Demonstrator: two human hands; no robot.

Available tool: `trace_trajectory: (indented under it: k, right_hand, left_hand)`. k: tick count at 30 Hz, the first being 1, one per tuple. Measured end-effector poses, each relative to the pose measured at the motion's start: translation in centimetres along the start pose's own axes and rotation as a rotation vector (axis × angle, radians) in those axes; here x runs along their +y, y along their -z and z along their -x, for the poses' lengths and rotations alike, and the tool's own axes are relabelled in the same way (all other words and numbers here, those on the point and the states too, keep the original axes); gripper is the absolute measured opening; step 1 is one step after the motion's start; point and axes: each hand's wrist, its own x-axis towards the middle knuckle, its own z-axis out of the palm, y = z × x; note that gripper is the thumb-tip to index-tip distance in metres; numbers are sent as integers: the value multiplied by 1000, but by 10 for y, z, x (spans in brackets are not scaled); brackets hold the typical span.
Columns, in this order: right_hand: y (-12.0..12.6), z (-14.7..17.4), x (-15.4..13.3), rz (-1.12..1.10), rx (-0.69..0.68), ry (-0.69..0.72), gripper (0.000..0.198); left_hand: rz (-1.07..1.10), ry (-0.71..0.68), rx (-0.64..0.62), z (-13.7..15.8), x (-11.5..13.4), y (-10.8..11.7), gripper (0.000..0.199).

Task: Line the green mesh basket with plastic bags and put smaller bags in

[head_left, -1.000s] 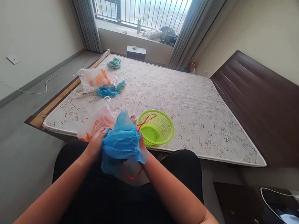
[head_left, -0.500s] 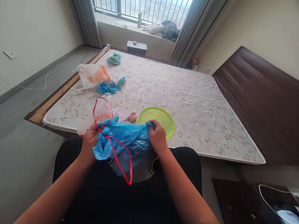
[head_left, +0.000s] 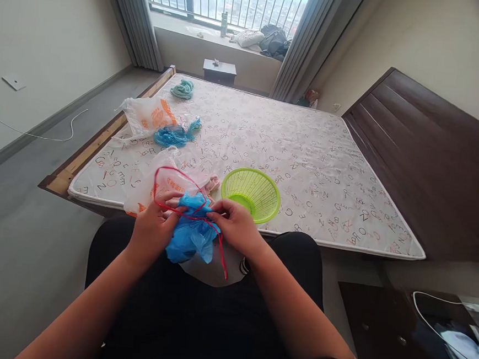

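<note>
A crumpled blue plastic bag (head_left: 191,239) hangs between my hands, gathered near its top. Around the gathered part runs a red string (head_left: 169,168), with one loop standing up at the left and an end dangling at the right. My left hand (head_left: 157,223) is closed, pinching the bag and string from the left. From the right, my right hand (head_left: 234,223) pinches the string at the bag's neck with thumb and forefinger. Just behind my right hand, a lime-green plastic basket (head_left: 267,195) rests on the mattress (head_left: 326,181).
White plastic bags with orange print (head_left: 145,117) and another blue bag (head_left: 172,135) lie on the mattress's left side. A teal coiled bundle (head_left: 183,89) is farther back. A dark headboard (head_left: 434,128) stands at right, a small nightstand (head_left: 219,68) under the window.
My right hand has moved left, from the bag's far end to beside my left hand. The bag is now bunched up and hangs down, with the red string around its neck.
</note>
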Motion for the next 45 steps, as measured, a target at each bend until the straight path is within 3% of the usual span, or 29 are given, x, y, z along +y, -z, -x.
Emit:
trace_trajectory:
  k: [4, 6, 10, 14, 17, 19, 22, 25, 28, 32, 34, 38, 39, 43, 45]
  right_hand:
    - [-10, 2, 6, -228, 233, 19, 17]
    - [-20, 4, 5, -266, 314, 31, 19]
    - [-26, 6, 0, -319, 297, 35, 29]
    - [-11, 4, -2, -424, 268, 12, 32]
    - [-7, 5, 0, -376, 308, 8, 29]
    - [-10, 7, 3, -271, 266, 45, 30]
    - [-15, 8, 8, -51, -3, 128, 37]
    - [-10, 6, 13, 115, -181, 107, 18]
    - [0, 4, 16, 293, -144, 65, 13]
    - [3, 5, 21, 460, -117, 158, 14]
    - [2, 5, 23, 462, -85, 208, 16]
    - [2, 7, 19, 393, 112, 269, 14]
    - [2, 8, 16, 355, 100, 282, 15]
    - [0, 12, 1, 208, -166, 244, 16]
    - [-2, 12, -3, 233, -163, 217, 12]
  left_hand:
    - [-175, -172, 115, -2, 0, -2, 34]
    - [-142, -238, 49, 1, -2, -9, 33]
    - [28, -99, -215, 9, -4, -22, 34]
    - [81, -38, -286, 10, -3, -19, 30]
    - [25, -47, -292, 8, -1, -15, 31]
    - [43, -31, -309, 7, -1, -14, 36]
    - [82, -45, -405, 4, -4, -12, 40]
    - [-16, -102, -471, 1, -10, -7, 38]
    - [-184, -146, -499, -5, -17, -1, 34]
    - [-287, -140, -564, -13, -23, 1, 27]
    - [-249, -121, -595, -16, -23, 2, 28]
    - [-20, -37, -651, -15, -17, 3, 31]
    - [55, -6, -659, -14, -15, 3, 33]
    - [217, 59, -623, -6, -8, 0, 38]
    - [158, 15, -583, -4, -6, -1, 39]
